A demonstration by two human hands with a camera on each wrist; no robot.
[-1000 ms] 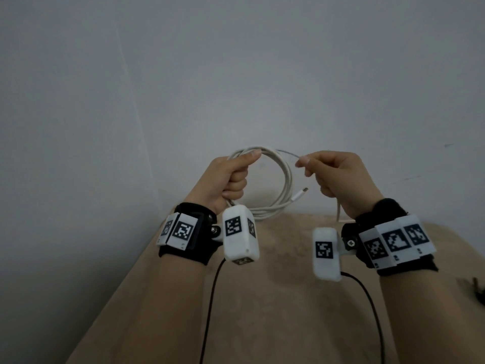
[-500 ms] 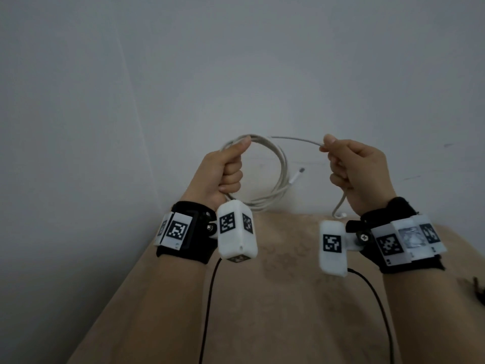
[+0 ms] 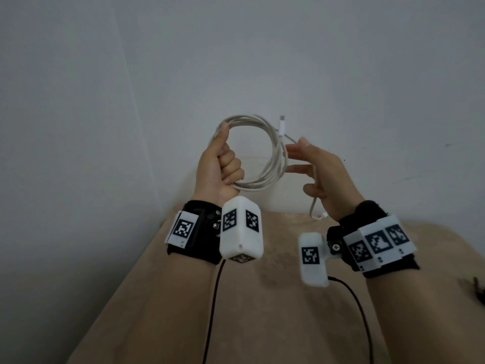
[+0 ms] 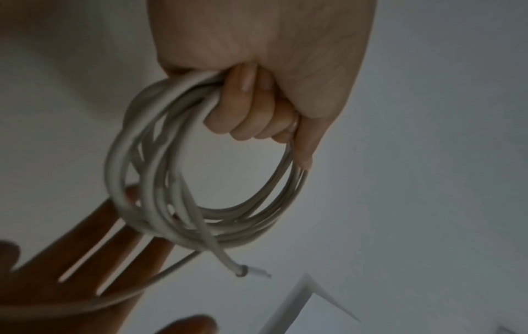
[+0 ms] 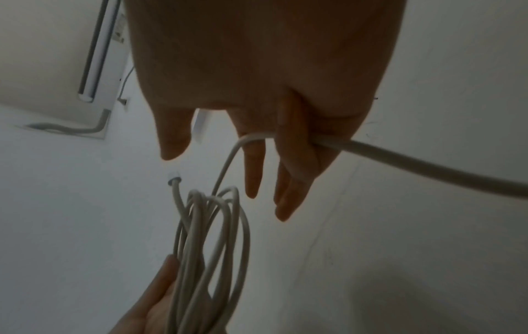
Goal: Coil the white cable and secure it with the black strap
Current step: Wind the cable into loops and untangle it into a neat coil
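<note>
A: My left hand [image 3: 219, 168] has its fingers curled tight round the cable [image 3: 273, 164], thumb up along the top. The coil hangs in the air, right beside my knuckles.

B: And the right hand [image 3: 321, 174]?

A: Its fingers are mostly straight, next to the coil. One finger hooks the loose tail [image 5: 414, 162].

B: How do I lay the next loop well?

A: I think feed the tail slowly and match the other loops.

B: Which way does it face?

A: The ring stands upright, flat side to me. The plug [image 3: 281, 125] points up, above my right fingertips.
</note>
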